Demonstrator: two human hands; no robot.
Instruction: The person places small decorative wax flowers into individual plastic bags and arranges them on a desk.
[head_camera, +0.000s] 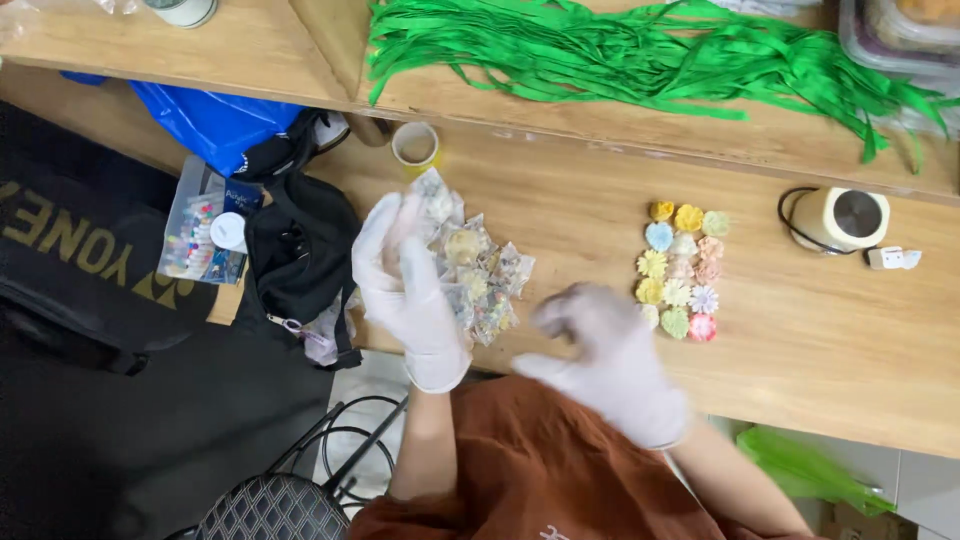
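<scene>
Both my hands wear white gloves. My left hand (400, 275) rests on a pile of small clear packets (480, 275) holding pale flower shapes, near the table's front edge; whether it grips one I cannot tell. My right hand (600, 345) is blurred, fingers curled, hovering between the packets and a cluster of small pastel flower pieces (680, 268) laid in rows on the wooden table (820, 340). Nothing shows in it.
A heap of green ribbon strips (640, 50) lies on the raised shelf behind. A tape roll (415, 145), a cream round device with a black cord (845, 220), a black bag (300, 250), a blue bag (215, 120) and a clear box of beads (195, 235) stand around.
</scene>
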